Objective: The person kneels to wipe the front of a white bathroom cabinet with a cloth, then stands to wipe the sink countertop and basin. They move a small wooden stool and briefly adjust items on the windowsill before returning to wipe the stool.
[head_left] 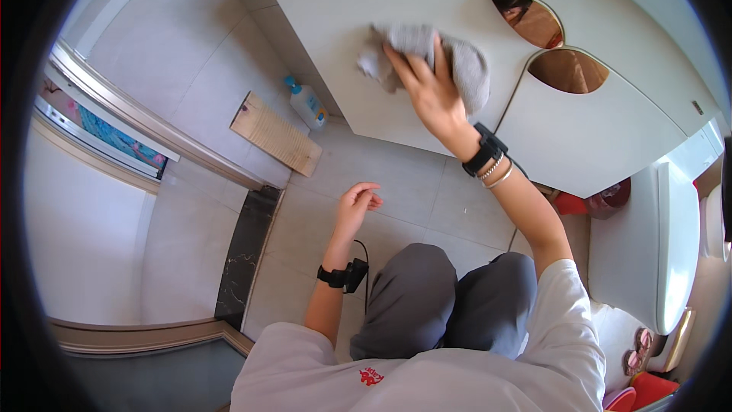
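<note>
Right hand [436,99], fingers apart, lies over the cloth [470,69]; its palm is hidden, so whether it grips I cannot tell. Cloth shows around the hand from ten through three o'clock, against the white door [324,27], its left end blurred. Left hand [357,204], at seven o'clock, has loosely bent fingers, slightly apart, partly overlapping.

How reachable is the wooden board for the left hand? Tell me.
Probably yes: the left hand looks empty, and nothing visible blocks its way to the wooden board, ahead on its left.
</note>
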A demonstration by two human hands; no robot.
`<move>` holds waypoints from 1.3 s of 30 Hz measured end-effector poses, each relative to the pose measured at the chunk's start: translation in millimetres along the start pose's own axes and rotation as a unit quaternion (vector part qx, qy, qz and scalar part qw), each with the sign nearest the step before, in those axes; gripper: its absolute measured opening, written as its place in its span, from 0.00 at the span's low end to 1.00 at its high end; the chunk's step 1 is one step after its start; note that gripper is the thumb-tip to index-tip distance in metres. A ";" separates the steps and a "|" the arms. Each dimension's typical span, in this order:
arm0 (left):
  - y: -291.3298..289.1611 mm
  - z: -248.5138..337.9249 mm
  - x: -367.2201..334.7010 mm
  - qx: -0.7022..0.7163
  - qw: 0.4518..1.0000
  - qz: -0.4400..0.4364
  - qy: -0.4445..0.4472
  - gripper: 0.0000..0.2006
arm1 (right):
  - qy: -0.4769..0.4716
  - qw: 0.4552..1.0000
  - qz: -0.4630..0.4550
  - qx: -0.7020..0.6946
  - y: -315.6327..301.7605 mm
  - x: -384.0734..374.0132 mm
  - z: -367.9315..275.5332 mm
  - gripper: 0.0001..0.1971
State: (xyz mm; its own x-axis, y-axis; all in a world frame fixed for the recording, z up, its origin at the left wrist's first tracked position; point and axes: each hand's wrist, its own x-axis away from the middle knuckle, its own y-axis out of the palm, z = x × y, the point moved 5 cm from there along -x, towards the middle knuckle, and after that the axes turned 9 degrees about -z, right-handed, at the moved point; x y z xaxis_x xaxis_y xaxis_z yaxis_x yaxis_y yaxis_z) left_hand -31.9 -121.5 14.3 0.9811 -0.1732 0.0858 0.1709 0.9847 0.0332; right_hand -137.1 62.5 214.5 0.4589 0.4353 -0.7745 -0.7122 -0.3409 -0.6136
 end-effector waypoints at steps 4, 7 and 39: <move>1.2 -1.6 4.3 -0.011 1.000 -0.010 -0.020 0.11 | 0.037 0.993 0.110 0.008 -29.1 -61.7 -13.2 0.30; 0.6 -1.4 2.5 -0.004 1.000 0.001 -0.023 0.11 | 0.036 0.990 0.134 0.013 -21.0 -91.1 -29.2 0.30; 2.8 14.5 -5.4 0.022 0.999 0.011 0.026 0.10 | -0.041 0.998 -0.040 0.028 -6.2 11.0 6.2 0.32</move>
State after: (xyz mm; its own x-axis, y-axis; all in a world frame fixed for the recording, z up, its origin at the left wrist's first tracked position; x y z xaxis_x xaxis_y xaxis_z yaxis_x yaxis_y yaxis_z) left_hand -38.0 -118.1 28.4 0.9881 -0.1495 0.0354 0.1466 0.9864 0.0749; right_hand -130.9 74.6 210.7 0.4712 0.5270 -0.7073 -0.7047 -0.2574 -0.6612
